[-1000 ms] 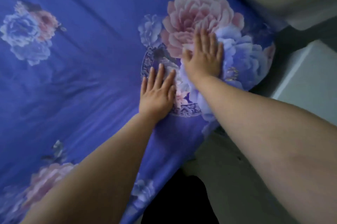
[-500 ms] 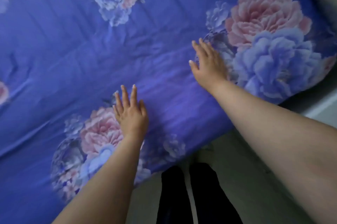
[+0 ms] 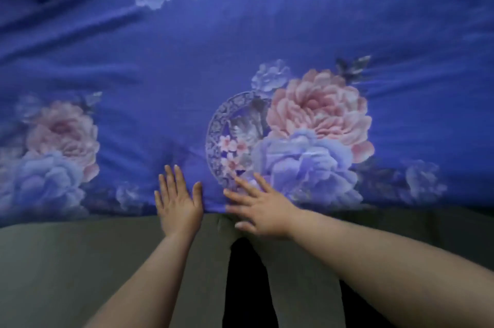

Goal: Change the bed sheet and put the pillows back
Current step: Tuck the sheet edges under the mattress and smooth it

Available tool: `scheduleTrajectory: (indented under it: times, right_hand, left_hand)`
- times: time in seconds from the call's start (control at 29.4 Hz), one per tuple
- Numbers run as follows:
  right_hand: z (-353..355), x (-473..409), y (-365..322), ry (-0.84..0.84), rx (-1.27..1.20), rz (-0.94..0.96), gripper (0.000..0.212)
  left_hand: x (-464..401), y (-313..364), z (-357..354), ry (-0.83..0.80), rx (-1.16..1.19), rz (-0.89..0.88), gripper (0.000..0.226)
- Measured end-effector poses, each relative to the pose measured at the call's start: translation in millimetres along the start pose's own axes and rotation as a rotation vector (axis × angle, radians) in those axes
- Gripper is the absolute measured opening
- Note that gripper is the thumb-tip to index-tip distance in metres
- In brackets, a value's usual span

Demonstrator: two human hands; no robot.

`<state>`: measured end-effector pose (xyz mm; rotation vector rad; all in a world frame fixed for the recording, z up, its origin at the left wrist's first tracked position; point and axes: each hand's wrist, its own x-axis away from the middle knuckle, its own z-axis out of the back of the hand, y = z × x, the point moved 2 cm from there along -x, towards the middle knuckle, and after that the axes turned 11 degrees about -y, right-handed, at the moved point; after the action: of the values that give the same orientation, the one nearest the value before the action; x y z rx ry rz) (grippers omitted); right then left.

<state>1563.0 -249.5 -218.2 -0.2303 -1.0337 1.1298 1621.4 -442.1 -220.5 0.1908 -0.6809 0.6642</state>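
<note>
A blue bed sheet (image 3: 267, 33) printed with large pink and pale-blue flowers covers the bed and fills the upper two thirds of the head view. Long creases run across its left and upper parts. My left hand (image 3: 177, 202) lies flat on the sheet at its near edge, fingers straight and together. My right hand (image 3: 263, 207) lies flat just to the right, fingers spread and pointing left, over the sheet's edge below a round flower print. Neither hand holds anything. No pillows are in view.
Below the sheet's near edge runs a grey-green band (image 3: 80, 261), either the bed's side or the floor. My dark trouser legs (image 3: 247, 287) show between my forearms at the bottom.
The view has swung so the sheet's near edge now runs level across the frame. Both hands have slid back toward me from the middle of the sheet to its near edge, and closer together.
</note>
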Motion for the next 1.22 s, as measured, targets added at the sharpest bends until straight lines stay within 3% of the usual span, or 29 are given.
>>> scheduleTrajectory:
  times: [0.07, 0.1, 0.17, 0.24, 0.34, 0.37, 0.41, 0.51, 0.61, 0.65, 0.71, 0.75, 0.78, 0.85, 0.92, 0.95, 0.99, 1.05, 1.12, 1.16, 1.19, 1.22]
  right_hand:
    - [13.8, -17.0, -37.2, 0.007, -0.019, 0.146, 0.046]
    - [36.3, -28.9, -43.0, 0.217, -0.044, 0.158, 0.043]
    - [92.8, -60.5, -20.4, 0.724, -0.147, 0.002, 0.027]
    - [156.7, -95.8, 24.9, 0.968, -0.152, -0.326, 0.043]
    - [209.3, -161.5, 53.9, 0.777, -0.349, -0.787, 0.065]
    - [205.8, -182.0, 43.1, 0.666, -0.273, -0.789, 0.066]
    - [188.6, -227.0, 6.5, 0.542, -0.132, -0.664, 0.065]
    - [96.5, -291.6, -138.8, 0.22, 0.051, 0.012, 0.05]
    - [64.9, -293.2, -217.3, -0.095, 0.16, 0.355, 0.045]
    - [80.9, -288.1, -214.0, -0.026, 0.121, 0.402, 0.04]
    - [134.6, -295.9, -178.6, 0.362, 0.05, 0.351, 0.017]
    - [168.8, -307.3, -148.8, 0.583, 0.002, 0.234, 0.017]
    - [207.0, -316.4, -113.7, 0.768, -0.025, 0.054, 0.029]
    - [278.8, -327.9, -47.4, 0.911, -0.108, -0.411, 0.055]
    - [309.1, -355.6, -28.1, 0.81, -0.217, -0.771, 0.067]
    - [302.6, -375.1, -41.8, 0.703, -0.145, -0.769, 0.067]
    - [284.5, -399.6, -67.9, 0.592, -0.023, -0.648, 0.065]
    - [216.4, -432.0, -151.5, 0.302, 0.142, -0.22, 0.061]
    - [136.3, -422.6, -241.0, -0.055, 0.196, 0.211, 0.049]
    - [119.5, -412.6, -266.5, -0.221, 0.198, 0.329, 0.041]
    - [117.8, -406.6, -274.7, -0.308, 0.161, 0.425, 0.034]
    - [132.0, -405.7, -274.1, -0.28, 0.117, 0.494, 0.031]
  left_hand:
    - [3.7, -42.6, 14.6, 0.032, 0.052, 0.014, 0.064]
    - [-3.0, -56.4, 28.0, 0.067, 0.063, -0.028, 0.062]
    - [-31.5, -70.7, 58.4, 0.16, 0.037, -0.179, 0.056]
    - [-73.0, -77.4, 87.7, 0.237, 0.019, -0.291, 0.052]
    - [-135.2, -95.2, 129.5, 0.298, 0.104, -0.261, 0.055]
    - [-145.7, -97.2, 139.6, 0.302, 0.118, -0.261, 0.056]
    - [-164.0, -121.5, 145.5, 0.297, 0.143, -0.258, 0.057]
    - [-187.3, -167.0, 147.6, 0.224, 0.077, -0.278, 0.058]
    - [-204.7, -237.0, 137.9, 0.126, 0.01, -0.159, 0.059]
    - [-204.1, -259.0, 129.0, 0.101, 0.008, -0.124, 0.06]
    - [-197.3, -303.1, 107.5, 0.102, 0.009, -0.046, 0.064]
    - [-190.0, -320.4, 98.6, 0.132, 0.013, 0.013, 0.066]
    - [-180.7, -331.8, 90.2, 0.158, 0.024, 0.072, 0.067]
    - [-165.9, -336.4, 82.9, 0.187, 0.078, 0.146, 0.065]
    - [-159.4, -336.9, 88.2, 0.213, 0.176, 0.168, 0.059]
    - [-156.9, -337.8, 94.7, 0.245, 0.247, 0.164, 0.055]
    - [-158.8, -339.8, 107.4, 0.3, 0.32, 0.153, 0.051]
    - [-175.9, -341.7, 142.7, 0.42, 0.405, 0.1, 0.048]
    - [-204.8, -340.4, 186.9, 0.474, 0.385, -0.002, 0.048]
    - [-223.1, -339.6, 208.6, 0.468, 0.358, -0.057, 0.048]
    - [-240.5, -336.6, 223.6, 0.419, 0.322, -0.121, 0.049]
    - [-255.5, -335.1, 231.2, 0.328, 0.261, -0.174, 0.052]
